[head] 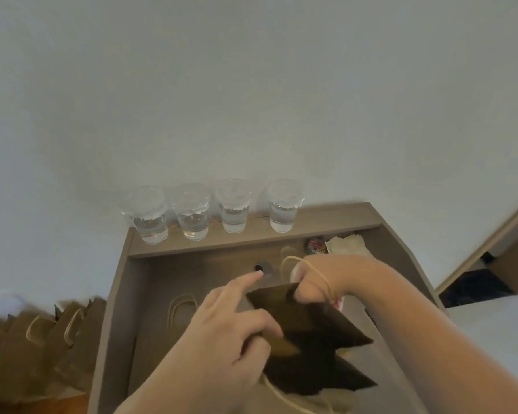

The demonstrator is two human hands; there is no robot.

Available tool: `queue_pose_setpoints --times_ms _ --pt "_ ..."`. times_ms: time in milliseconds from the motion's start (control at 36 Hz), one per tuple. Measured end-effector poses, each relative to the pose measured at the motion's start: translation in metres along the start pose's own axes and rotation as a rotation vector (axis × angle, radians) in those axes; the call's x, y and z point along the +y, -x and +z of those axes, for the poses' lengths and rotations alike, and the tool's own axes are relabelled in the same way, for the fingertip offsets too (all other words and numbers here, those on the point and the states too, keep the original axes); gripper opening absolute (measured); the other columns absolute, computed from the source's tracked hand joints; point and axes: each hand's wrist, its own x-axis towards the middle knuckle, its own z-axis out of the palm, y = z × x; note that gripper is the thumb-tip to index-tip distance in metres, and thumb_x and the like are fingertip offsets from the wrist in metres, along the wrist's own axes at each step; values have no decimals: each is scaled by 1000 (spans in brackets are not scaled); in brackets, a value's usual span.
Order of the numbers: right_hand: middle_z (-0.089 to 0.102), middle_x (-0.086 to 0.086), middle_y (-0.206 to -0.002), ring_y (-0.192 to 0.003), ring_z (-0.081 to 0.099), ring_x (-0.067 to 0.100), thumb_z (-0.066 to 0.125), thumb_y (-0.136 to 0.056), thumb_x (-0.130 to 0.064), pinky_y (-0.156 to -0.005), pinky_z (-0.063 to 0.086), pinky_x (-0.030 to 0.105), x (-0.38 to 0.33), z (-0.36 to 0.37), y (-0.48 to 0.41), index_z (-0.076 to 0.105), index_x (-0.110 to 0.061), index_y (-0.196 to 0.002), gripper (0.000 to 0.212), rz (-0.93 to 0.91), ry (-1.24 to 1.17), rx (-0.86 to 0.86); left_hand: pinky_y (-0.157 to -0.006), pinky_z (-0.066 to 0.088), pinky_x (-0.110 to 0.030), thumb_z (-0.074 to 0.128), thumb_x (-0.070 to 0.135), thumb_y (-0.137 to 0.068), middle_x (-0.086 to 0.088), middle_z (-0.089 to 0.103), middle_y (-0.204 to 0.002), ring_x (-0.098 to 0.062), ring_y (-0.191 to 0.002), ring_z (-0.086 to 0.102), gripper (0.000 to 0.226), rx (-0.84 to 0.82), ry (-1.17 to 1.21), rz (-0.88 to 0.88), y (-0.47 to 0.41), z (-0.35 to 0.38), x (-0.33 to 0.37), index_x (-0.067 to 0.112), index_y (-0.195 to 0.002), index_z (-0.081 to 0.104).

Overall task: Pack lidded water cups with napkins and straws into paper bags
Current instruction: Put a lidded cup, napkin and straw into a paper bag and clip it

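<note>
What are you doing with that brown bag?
A person is opening a paper bag over a wooden desk. The left hand pinches the bag's near edge and the right hand grips its far edge. Four lidded water cups stand on the shelf behind. More flat bags lie stacked at the left.

Clear, glossy plastic cups [193,218] stand at twelve o'clock; the desk [150,279] looks like matt brown wood, smooth; the bag [311,327] is dull, creased brown paper.
</note>
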Motion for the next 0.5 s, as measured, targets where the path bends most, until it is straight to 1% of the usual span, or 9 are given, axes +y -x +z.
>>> queue_pose_setpoints --times_ms 28,56,111,139,194,278,389,444,500 --pt "76 18 -100 -87 77 27 63 -98 -21 -81 67 36 0 1 -2 77 -9 -102 19 -22 -13 -33 -124 5 -32 38 45 -92 62 -12 -141 30 -134 -12 32 -24 -19 1 -4 5 2 59 -108 62" --pt "74 16 -97 -86 76 27 64 -97 -20 -81 66 37 1 2 -4 76 -11 -99 16 -44 -14 -64 -128 1 -36 40 46 -95 58 -11 -148 22 -141 -8 31 -36 -32 -11 -8 9 3 58 -112 62" --pt "76 12 -99 -91 77 25 64 -98 -22 -90 65 41 4 8 -8 75 -15 -98 13 -74 68 -74 -131 8 -39 45 46 -101 40 -2 -165 1 -153 8 26 -36 -42 -64 -16 16 4 57 -120 60" --pt "76 10 -102 -94 77 24 63 -99 -24 -93 64 41 6 11 -10 75 -16 -104 15 -83 132 -58 -132 15 -39 49 49 -102 34 0 -168 -5 -155 17 24 -37 -32 -97 -19 18 3 57 -123 59" --pt "76 6 -105 -96 75 20 62 -100 -27 -94 62 39 11 15 -13 74 -19 -115 21 -106 205 -24 -130 26 -40 55 56 -100 34 4 -168 -6 -151 33 24 -34 8 -141 -24 21 -1 59 -124 56" --pt "74 2 -106 -97 73 17 63 -101 -32 -96 61 39 15 11 -12 72 -25 -123 25 -220 169 -55 -126 30 -31 64 48 -97 32 10 -163 -4 -143 41 30 -4 28 -190 -29 21 -9 62 -120 51" --pt "67 -21 -107 -99 68 5 64 -100 -54 -92 57 28 23 -17 -4 66 -42 -133 36 -349 123 -21 -121 39 -28 66 42 -91 31 20 -155 -6 -132 51 50 -55 56 -208 -32 21 -10 64 -131 44" --pt "73 -23 -107 -97 70 1 61 -100 -60 -91 56 24 29 -42 -1 68 -48 -126 29 -394 28 60 -120 39 -25 67 41 -89 33 22 -152 -4 -130 53 62 -85 53 -207 -32 23 -8 66 -137 37" --pt "74 -25 -103 -94 71 -3 62 -101 -59 -85 55 18 31 -68 -6 69 -50 -119 21 -425 -148 279 -120 36 -24 68 40 -88 31 18 -160 -6 -137 51 74 -113 44 -233 -32 24 -6 68 -143 28"
